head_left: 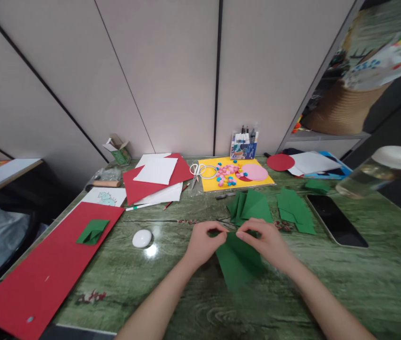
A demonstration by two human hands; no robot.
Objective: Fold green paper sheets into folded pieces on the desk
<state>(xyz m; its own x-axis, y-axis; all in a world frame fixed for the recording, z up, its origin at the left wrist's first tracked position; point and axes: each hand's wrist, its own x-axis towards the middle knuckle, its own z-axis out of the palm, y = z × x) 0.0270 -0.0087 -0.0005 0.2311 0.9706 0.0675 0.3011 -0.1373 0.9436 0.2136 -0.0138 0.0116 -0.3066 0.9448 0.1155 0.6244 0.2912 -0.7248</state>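
Note:
A piece of dark green paper [237,262] lies on the green marbled table [172,288] right in front of me. My left hand [203,243] pinches its upper left edge, fingers closed on the paper. My right hand [266,241] pinches the upper right edge, thumb and fingers pressed together on a fold. Just beyond my hands lie several folded green paper pieces [250,208], and more green pieces [295,210] lie to their right.
A long red sheet [44,274] with a folded green piece [93,231] lies at left, near a white round object [141,238]. Red and white papers [156,179], scissors [196,174], a yellow sheet with pompoms [234,174], a marker box [243,144], a phone [337,219] and a jar [380,172] lie around.

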